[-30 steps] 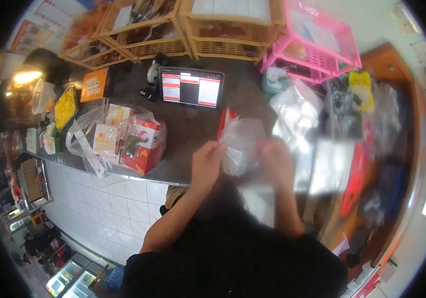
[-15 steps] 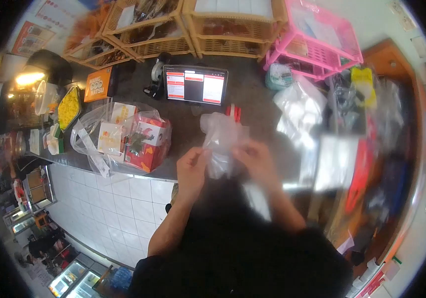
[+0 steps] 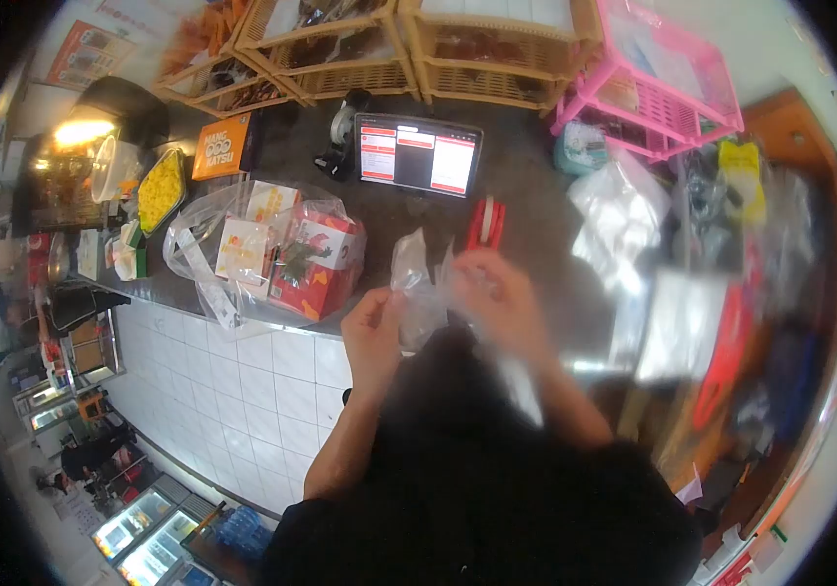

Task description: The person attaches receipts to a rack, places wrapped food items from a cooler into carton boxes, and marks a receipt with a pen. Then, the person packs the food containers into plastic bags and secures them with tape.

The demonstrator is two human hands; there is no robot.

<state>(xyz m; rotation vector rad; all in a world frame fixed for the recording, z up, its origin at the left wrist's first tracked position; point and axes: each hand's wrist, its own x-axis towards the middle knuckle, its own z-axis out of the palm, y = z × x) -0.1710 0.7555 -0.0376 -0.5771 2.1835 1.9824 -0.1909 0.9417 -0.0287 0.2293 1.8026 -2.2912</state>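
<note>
Pinching a thin clear plastic bag (image 3: 417, 293) by its left side, a person's left hand (image 3: 374, 320) is nearly closed, thumb against bent fingers, at the near edge of a dark counter (image 3: 531, 230). The right hand (image 3: 497, 298) is at the bag's other side, its fingers curled and partly closed beside a raised flap of plastic; motion blurs them, and whether they grip the flap is impossible to tell. The bag hangs upright between the two hands — in front of the person's dark top (image 3: 477, 488).

Just beyond the right hand lies a red tape dispenser (image 3: 487, 225), apart from the bag. Farther back stands a tablet (image 3: 418, 156), its screen lit in red and white. To the left, a large clear bag (image 3: 184, 239) holds white boxes (image 3: 246, 252) and a red box (image 3: 313, 269), with an orange box (image 3: 223, 146) and a tray of yellow food (image 3: 161, 193) behind it. On the right sit a shiny white plastic bag (image 3: 619, 210) and, behind it, a teal tub (image 3: 580, 148).

Tan plastic baskets (image 3: 340, 66) line the counter's far side — a pink rack (image 3: 658, 93) next to them at right. White floor tiles (image 3: 243, 391) show below the counter, at left.
</note>
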